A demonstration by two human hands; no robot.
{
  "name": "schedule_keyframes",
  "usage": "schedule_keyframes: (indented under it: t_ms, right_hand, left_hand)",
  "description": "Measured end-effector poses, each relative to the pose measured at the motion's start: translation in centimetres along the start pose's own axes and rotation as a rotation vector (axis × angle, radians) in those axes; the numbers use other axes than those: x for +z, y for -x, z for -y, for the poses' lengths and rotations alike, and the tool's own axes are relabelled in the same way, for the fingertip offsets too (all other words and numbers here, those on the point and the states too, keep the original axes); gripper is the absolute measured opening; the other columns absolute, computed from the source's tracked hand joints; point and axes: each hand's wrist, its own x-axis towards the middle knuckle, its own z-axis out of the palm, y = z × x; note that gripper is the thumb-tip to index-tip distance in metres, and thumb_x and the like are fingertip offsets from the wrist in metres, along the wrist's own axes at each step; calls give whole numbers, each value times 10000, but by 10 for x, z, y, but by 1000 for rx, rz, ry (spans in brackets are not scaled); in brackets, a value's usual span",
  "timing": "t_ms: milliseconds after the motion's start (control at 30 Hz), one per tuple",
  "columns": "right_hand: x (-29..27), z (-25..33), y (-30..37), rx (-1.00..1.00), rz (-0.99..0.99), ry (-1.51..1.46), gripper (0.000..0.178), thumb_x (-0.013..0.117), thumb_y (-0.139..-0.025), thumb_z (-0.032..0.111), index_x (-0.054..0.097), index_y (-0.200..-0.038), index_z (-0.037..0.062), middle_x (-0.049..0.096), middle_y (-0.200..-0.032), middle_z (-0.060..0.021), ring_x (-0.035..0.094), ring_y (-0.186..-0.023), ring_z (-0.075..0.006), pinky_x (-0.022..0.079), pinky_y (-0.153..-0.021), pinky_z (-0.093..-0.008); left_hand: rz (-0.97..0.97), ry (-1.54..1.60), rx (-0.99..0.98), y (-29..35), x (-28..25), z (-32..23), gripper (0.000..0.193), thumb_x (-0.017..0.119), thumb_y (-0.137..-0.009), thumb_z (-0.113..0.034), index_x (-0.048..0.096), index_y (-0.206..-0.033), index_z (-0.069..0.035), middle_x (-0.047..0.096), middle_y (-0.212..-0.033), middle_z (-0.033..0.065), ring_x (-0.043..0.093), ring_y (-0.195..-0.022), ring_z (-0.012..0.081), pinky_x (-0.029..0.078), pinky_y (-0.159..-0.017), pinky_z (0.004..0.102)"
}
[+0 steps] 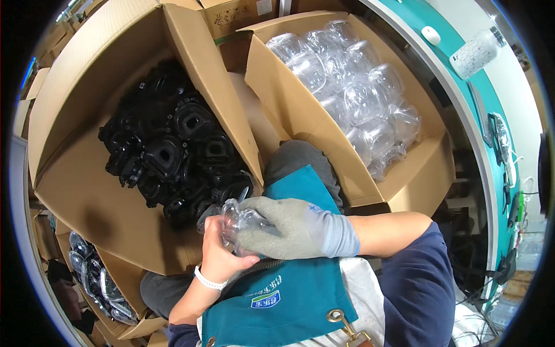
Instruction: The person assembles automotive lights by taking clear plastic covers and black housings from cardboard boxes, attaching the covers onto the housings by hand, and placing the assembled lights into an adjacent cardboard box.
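your left hand point(217, 254), bare with a white wristband point(209, 281), is wrapped around the near side of a clear plastic shell point(240, 222), fingers closed on it. your right hand point(283, 228), in a grey knit glove, lies over the far side of the same shell, fingers curled across it. both hands are grasping the one piece, held just above your lap and the teal apron point(289, 289), at the near edge of the left box.

risk, as a judgement: the shell looks thin and slick. squeeze too hard and it may dent or crack; the bare palm may slip where the glove does not, and a drop would land it among the black parts.

just beyond your hands, the open cardboard box on the left point(87, 196) holds a heap of black moulded parts point(173, 150), piled loosely. they could catch on the shell's edge if you lower it there.

farther, the box on the right point(404, 179) is packed with clear shells point(352, 87) like the one you hold, stacked close; lifting one may drag its neighbours.

low on the left, a third box point(124, 329) shows more clear pieces point(92, 277), cut off by the frame edge.

hard to make out: the shell's exact shape, as your hands cover most of it; whether a black part is already seated in it, i cannot tell. the box bottoms are hidden under their contents. the far bench with a white bottle point(477, 52) is bent by the lens.
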Motion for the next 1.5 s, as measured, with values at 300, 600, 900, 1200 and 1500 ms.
schedule_keyframes:
  t_ms: [300, 600, 900, 1200, 1500]
  right_hand:
    - [-128, -82, -12, -388, -1047, 10, 382, 579, -876, 122, 513, -1224, -23, 560, -1130, -137, 492, -1110, -221, 416, -929, -318]
    - [-267, -237, 40, 549, -1451, -1228, 416, 580, -841, 524, 585, -928, 117, 530, -791, -53, 510, -710, -197, 478, -691, -368]
    - [-288, -290, 33, 360, -1379, -977, 276, 723, -796, 347, 535, -691, 173, 488, -581, 9, 444, -464, -144, 352, -429, -290]
    - [-281, -291, 21, 427, -1269, -994, 239, 621, -872, 239, 638, -1102, 178, 614, -794, -26, 563, -646, -170, 473, -581, -333]
    - [-333, -372, 36, -221, -660, -1, 450, 382, -977, 297, 414, -1403, 157, 475, -1384, -40, 465, -1235, -211, 385, -1036, -351]
  left_hand:
    - [-327, 503, 3, 6, 7, 58, 736, 797, -596, -126, 391, -1203, -32, 471, -1130, 54, 509, -1041, 201, 407, -956, 354]
    - [-547, 1136, -285, -23, -56, 138, 373, 498, -945, -280, 488, -1252, -69, 577, -1212, 101, 564, -1104, 255, 462, -959, 425]
    - [-804, 719, -724, -11, -84, 232, 325, 586, -906, -371, 569, -1081, -97, 629, -881, -5, 582, -750, 83, 387, -529, 213]
    - [-715, 926, -705, -36, -45, 219, 591, 412, -899, -493, 457, -1337, -99, 479, -1384, 88, 467, -1248, 260, 334, -1054, 432]
    - [-558, 957, -865, -30, -55, 227, 745, 411, -834, -620, 405, -1391, -125, 401, -1440, 89, 370, -1301, 344, 266, -1056, 570]
